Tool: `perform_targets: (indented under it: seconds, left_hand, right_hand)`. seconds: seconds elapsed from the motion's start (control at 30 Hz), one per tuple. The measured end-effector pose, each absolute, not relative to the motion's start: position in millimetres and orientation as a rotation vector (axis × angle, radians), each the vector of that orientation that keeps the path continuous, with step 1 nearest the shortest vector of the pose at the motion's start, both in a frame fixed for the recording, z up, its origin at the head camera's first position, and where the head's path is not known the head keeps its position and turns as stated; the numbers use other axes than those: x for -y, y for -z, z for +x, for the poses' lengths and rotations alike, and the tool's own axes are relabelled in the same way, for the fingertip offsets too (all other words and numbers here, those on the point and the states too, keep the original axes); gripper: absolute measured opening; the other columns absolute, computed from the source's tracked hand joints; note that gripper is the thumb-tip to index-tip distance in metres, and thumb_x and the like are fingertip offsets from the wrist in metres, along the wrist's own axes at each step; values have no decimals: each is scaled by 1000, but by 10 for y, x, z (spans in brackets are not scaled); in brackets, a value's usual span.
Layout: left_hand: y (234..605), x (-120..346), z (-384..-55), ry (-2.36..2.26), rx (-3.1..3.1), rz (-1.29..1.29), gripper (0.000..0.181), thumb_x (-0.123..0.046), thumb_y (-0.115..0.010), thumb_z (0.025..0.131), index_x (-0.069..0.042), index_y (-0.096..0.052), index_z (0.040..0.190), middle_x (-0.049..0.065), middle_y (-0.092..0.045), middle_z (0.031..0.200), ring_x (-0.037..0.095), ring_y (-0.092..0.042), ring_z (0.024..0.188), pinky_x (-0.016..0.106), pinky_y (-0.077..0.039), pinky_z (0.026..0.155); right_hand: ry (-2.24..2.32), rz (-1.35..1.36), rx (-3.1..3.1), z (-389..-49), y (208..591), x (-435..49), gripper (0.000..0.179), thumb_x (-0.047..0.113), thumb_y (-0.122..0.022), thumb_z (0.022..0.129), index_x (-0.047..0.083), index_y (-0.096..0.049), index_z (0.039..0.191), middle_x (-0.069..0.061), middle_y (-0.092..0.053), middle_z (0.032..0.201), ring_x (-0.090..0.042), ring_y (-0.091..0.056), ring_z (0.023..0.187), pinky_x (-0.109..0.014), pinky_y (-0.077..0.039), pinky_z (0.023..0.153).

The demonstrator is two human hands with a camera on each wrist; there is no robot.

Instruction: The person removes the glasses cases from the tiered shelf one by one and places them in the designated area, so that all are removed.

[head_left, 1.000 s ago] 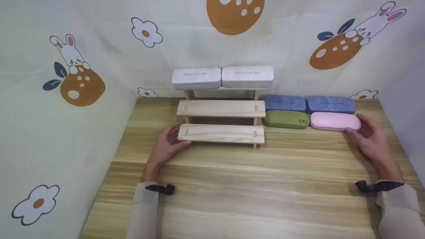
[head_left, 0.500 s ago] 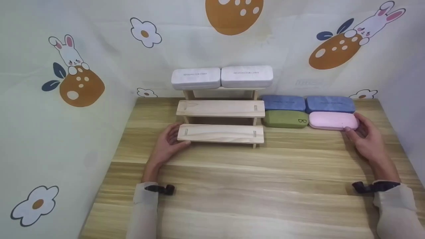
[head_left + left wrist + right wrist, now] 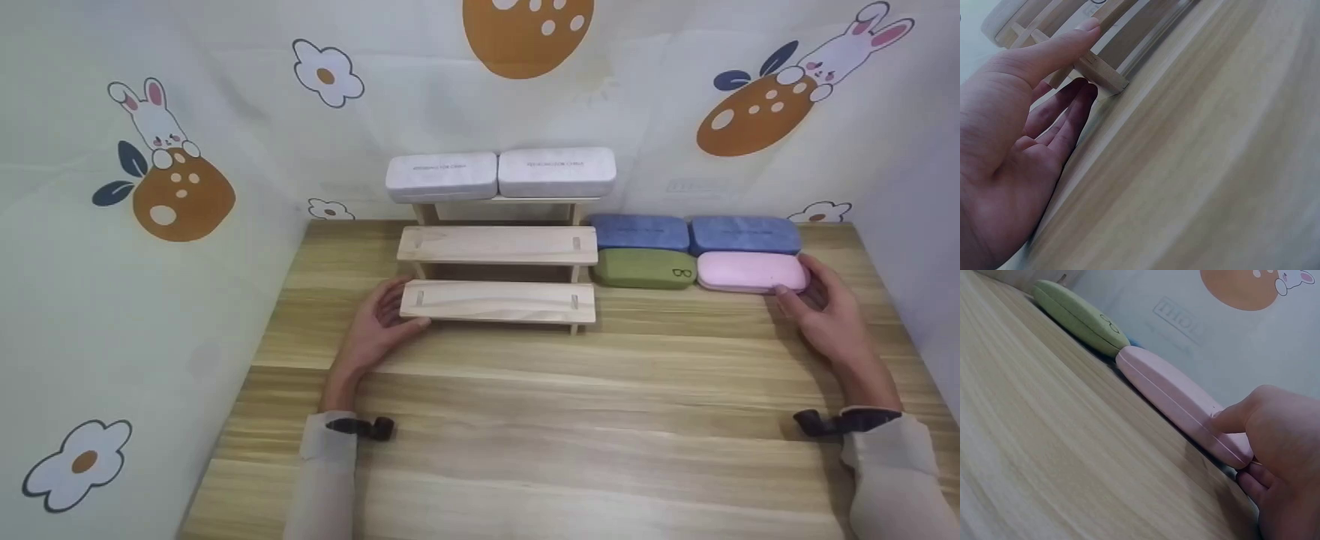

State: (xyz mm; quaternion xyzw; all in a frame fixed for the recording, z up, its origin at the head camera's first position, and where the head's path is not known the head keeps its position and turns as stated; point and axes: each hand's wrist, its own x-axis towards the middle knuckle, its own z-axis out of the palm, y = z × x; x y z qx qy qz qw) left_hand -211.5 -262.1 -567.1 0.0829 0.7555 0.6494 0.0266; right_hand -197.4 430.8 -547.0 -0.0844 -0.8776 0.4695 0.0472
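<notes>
My left hand (image 3: 379,326) holds the left end of the lowest step of a three-step wooden display rack (image 3: 499,300). Its thumb lies along the front edge, while the fingers reach round behind the end, as the left wrist view also shows. On the right, my right hand (image 3: 832,315) grips the right end of a pink glasses case (image 3: 752,271), thumb on the front and fingers round the far end. That case lies on the table, end to end with a green glasses case (image 3: 646,268) bearing a small glasses print.
Two white cases (image 3: 442,177) sit side by side on the rack's top step. Behind the green and pink cases lie two blue cases (image 3: 745,235). The patterned backdrop (image 3: 652,90) rises at the table's back edge (image 3: 825,225).
The right hand and the pink case have shifted very slightly left, toward the green case. The left hand keeps its hold on the rack.
</notes>
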Motion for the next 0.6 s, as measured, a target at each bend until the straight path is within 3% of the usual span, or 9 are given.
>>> perform_targets:
  seconds: [0.1,0.4,0.6]
  left_hand:
    - [5670,2623,-2113,-2010,-2331,254,87,-14,-95,85,-10,-50,159,7,-64,151,24,-60,142,27,-51,120]
    - [5681,2627,-2111,-2006,-2347,256,89,-14,-96,84,-8,-49,159,9,-65,150,24,-63,139,27,-55,115]
    - [5686,2621,-2121,-2015,-2340,271,87,-12,-94,85,-8,-50,159,10,-65,149,23,-64,137,27,-54,116]
  right_hand:
    - [-1427,-255,2681,-1979,5477,-4301,82,38,-64,109,12,-21,174,-23,-21,179,-39,-25,166,-2,-26,122]
    - [-1409,-168,2605,-2004,5511,-4307,79,23,-68,107,3,-26,171,-32,-29,173,-22,-40,158,3,-34,112]
    - [-1419,-187,2587,-1983,5497,-4296,79,23,-68,107,3,-26,171,-33,-29,173,-26,-38,159,2,-35,114]
